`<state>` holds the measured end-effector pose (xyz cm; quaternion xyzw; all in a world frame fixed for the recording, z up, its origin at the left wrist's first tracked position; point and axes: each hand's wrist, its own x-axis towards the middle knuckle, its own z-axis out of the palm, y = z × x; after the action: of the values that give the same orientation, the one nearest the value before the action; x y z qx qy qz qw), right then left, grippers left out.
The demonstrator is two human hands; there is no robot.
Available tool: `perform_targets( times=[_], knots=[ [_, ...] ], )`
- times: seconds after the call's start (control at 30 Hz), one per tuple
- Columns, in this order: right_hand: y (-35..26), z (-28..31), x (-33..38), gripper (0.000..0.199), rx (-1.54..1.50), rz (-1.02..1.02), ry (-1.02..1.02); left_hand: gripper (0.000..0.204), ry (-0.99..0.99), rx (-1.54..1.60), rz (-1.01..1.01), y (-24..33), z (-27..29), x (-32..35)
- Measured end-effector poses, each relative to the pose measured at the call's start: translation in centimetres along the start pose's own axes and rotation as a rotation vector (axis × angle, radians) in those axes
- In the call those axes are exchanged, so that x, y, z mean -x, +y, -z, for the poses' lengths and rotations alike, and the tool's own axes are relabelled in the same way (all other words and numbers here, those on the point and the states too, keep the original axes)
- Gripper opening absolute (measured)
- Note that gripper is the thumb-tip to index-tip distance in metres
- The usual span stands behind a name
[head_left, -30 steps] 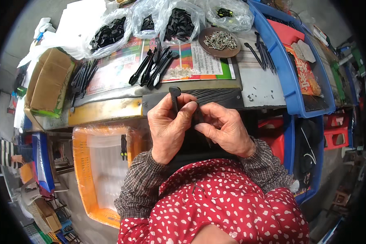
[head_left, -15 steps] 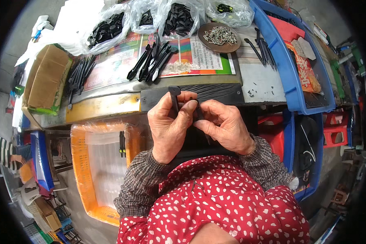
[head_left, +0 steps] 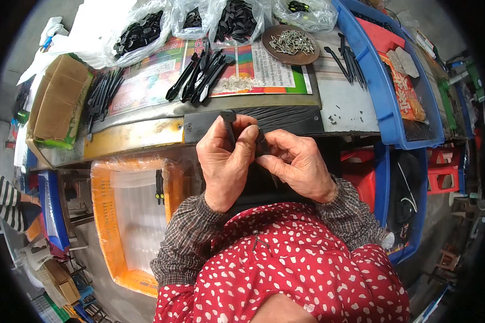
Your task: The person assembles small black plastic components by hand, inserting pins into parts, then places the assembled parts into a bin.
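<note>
Both hands meet in front of the bench edge, fingers closed round black plastic pieces. In my left hand [head_left: 226,161] is a long black plastic piece [head_left: 229,118], its flat rounded end showing above the fingers. My right hand [head_left: 299,164] pinches a dark part [head_left: 262,144] close beside the left thumb; a thin tip shows below the fingers. How the two parts join is hidden by the fingers. Beyond the hands, several long black plastic pieces [head_left: 199,75] lie piled on printed sheets. A brown dish [head_left: 275,52] holds many small metal pins.
Clear bags of black parts [head_left: 237,21] line the back. More black strips lie at left [head_left: 103,97] beside a cardboard box [head_left: 59,102], and at right [head_left: 353,67]. A blue tray [head_left: 382,116] stands at right. An orange crate [head_left: 105,215] sits below left.
The hands stay together with nearly the same grip; the left thumb has tilted slightly more upright. The view has shifted a little. At far left, a person in striped sleeves has moved.
</note>
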<state>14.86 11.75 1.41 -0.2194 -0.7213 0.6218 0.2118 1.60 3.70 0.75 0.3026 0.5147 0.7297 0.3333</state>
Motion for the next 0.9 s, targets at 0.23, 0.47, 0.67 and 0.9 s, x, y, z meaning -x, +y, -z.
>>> perform_targets(
  times=[0.23, 0.47, 0.67, 0.9],
  knots=[
    [0.1, -0.1, -0.2, 0.021, -0.005, -0.004, 0.024, 0.012, -0.032, 0.106, 0.101, 0.2, 0.2, 0.1],
    [-0.2, -0.1, -0.2, 0.019, -0.024, 0.019, 0.006, 0.011, -0.013, 0.113, 0.128, 0.3, 0.0, 0.2],
    [-0.2, -0.1, -0.1, 0.018, -0.003, 0.005, -0.018, 0.013, -0.015, 0.128, 0.071, -0.2, 0.1, 0.1],
    [-0.2, -0.3, -0.2, 0.019, -0.079, -0.059, -0.016, 0.013, -0.032, 0.079, 0.081, -0.1, 0.4, 0.0]
  ],
)
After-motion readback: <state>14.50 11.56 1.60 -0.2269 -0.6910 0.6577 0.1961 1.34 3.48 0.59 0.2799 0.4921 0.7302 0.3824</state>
